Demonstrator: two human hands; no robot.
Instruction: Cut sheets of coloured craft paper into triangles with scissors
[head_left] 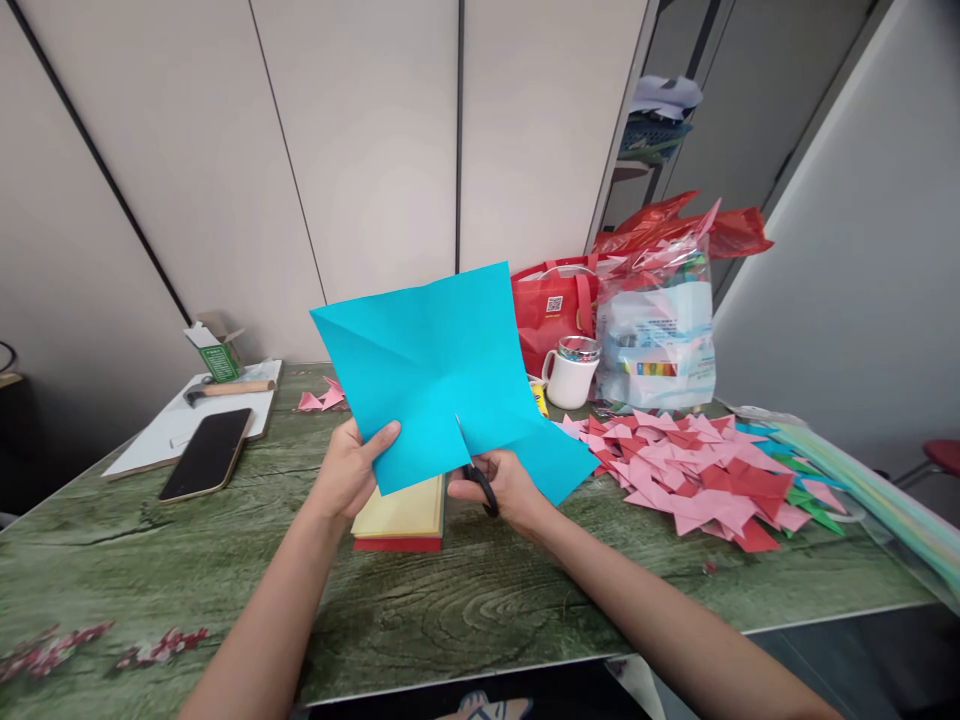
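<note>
A large bright blue sheet of paper (427,350) is held up above the table, with a cut running in from its lower edge. My left hand (351,465) grips its lower left part, thumb in front and fingers behind. In my right hand (506,485) is a pair of scissors (484,485) with black handles, its blade in the cut. To the right of the cut the paper flap hangs down over the right hand. Below the sheet lies a stack of yellow paper (401,510) with red paper underneath, partly hidden by the blue sheet.
Folded pink and red paper pieces (697,470) are heaped at right, by long pastel strips (862,490). Behind stand a white mug (574,372), a red bag (551,310) and a clear plastic bag (656,340). At left are a phone (208,453), a hammer (232,388) and a green box (220,358).
</note>
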